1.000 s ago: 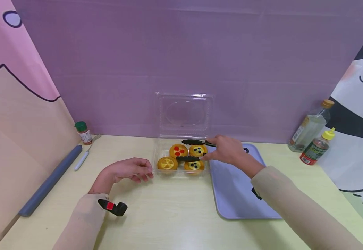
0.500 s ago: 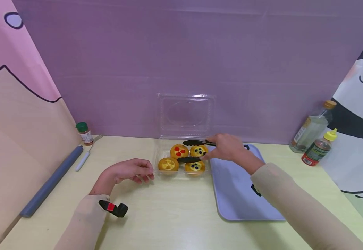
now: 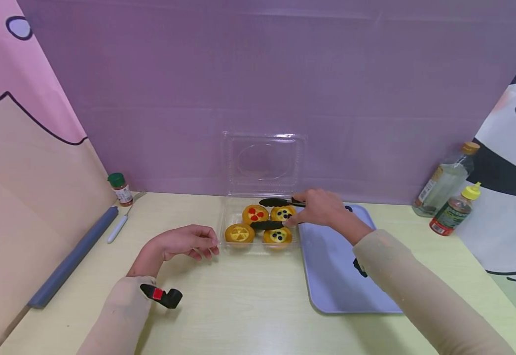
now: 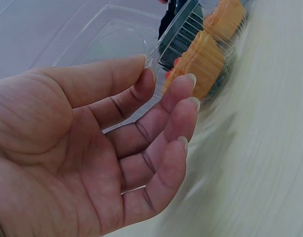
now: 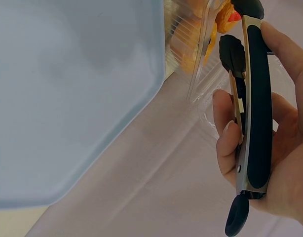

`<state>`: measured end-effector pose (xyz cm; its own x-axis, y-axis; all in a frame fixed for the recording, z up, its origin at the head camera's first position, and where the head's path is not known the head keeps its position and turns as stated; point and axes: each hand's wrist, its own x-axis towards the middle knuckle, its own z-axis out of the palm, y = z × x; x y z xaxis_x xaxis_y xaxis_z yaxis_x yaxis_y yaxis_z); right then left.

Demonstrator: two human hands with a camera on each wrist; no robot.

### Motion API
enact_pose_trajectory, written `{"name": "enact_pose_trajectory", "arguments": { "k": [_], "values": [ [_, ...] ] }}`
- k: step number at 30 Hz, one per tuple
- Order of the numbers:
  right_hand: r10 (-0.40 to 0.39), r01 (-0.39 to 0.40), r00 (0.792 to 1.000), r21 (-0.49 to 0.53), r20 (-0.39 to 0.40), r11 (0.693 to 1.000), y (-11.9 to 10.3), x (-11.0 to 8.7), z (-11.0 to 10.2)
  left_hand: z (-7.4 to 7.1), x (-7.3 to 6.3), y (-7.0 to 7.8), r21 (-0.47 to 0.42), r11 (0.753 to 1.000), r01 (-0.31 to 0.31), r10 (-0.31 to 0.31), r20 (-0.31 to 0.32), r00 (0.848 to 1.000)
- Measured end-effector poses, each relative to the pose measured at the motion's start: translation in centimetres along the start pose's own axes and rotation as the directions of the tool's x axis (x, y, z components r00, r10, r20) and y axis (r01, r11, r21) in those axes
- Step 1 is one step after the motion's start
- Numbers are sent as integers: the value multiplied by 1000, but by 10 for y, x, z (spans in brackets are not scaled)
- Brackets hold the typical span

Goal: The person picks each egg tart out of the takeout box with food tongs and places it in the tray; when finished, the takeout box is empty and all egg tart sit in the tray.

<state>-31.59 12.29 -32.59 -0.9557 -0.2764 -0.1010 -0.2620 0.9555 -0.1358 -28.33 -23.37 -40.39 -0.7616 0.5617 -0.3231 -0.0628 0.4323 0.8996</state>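
My left hand [image 3: 187,241] pinches the left rim of a clear plastic clamshell container [image 4: 150,61] between thumb and index finger, its other fingers loosely bent. Inside sit several small tarts: one with a yellow top [image 3: 239,234], one dotted red [image 3: 255,215], and blue-dotted ones, the front one [image 3: 277,236] nearest the tray. The container's lid [image 3: 262,162] stands up behind them. With my right hand [image 3: 322,209] I hold black-tipped tongs [image 5: 259,108], thumb and fingers on opposite sides. Their tips are spread over the tarts, one partly covering the blue-dotted pair in the head view.
A lavender tray [image 3: 329,281] lies right of the container, under my right forearm. At the right back stand a clear bottle [image 3: 442,185] and a yellow-capped bottle [image 3: 453,212]. A green-lidded jar [image 3: 121,190], a fork [image 3: 118,229] and a blue roll [image 3: 73,259] are at left.
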Motion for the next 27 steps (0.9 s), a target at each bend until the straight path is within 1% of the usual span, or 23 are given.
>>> {"name": "enact_pose_trajectory", "arguments": {
  "k": [5,10,15,20,27],
  "values": [
    [3,-3,1000,34,8,999,3,1,2,0,0,1,0,1000,7,-7,-7,1000],
    [3,-3,1000,41,4,999,1,3,4,1,-1,1,-5,1000,6,-6,-8,1000],
    [12,-13,1000,48,15,999,-1,4,5,1,0,0,-10,1000,11,-11,-10,1000],
    [22,-23,1000,58,19,998,-1,5,4,0,1,0,-9,1000,2,-2,-4,1000],
    [9,-10,1000,76,17,997,0,6,7,-1,1,-1,-10,1000,6,-6,-7,1000]
  ]
}}
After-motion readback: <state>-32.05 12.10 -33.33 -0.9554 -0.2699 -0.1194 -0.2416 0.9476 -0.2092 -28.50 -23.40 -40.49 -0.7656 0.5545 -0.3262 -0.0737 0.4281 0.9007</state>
